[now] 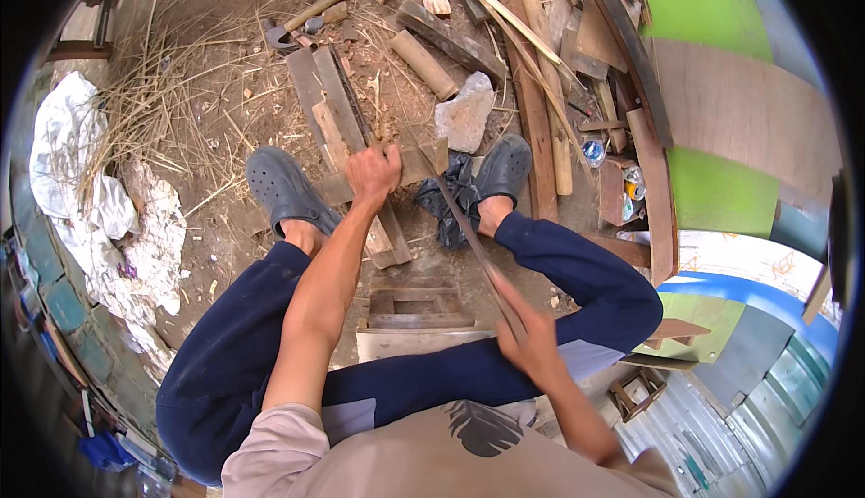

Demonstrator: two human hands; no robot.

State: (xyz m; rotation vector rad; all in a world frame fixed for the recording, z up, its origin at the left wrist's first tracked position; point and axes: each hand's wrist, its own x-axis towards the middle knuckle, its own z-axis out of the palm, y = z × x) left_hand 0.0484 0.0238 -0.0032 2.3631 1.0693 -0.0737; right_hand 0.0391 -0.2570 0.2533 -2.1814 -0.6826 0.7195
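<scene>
My left hand point(372, 173) is closed around the near end of a thin bamboo stick point(359, 119), pressing it onto a wooden plank point(329, 106) on the ground between my feet. My right hand point(532, 336), blurred, grips the handle of a long machete-like blade point(459, 219) whose tip points toward my left hand. I sit on a low wooden stool point(410, 313) with my knees spread, in dark blue trousers and grey clogs point(284, 187).
A pale stone point(466, 115) and a black plastic bag point(453, 196) lie by my right foot. Bamboo sections point(423, 63), planks and scrap wood point(541, 92) are piled ahead and right. Straw and white sheeting point(81, 191) lie at left. A green panel point(712, 92) stands right.
</scene>
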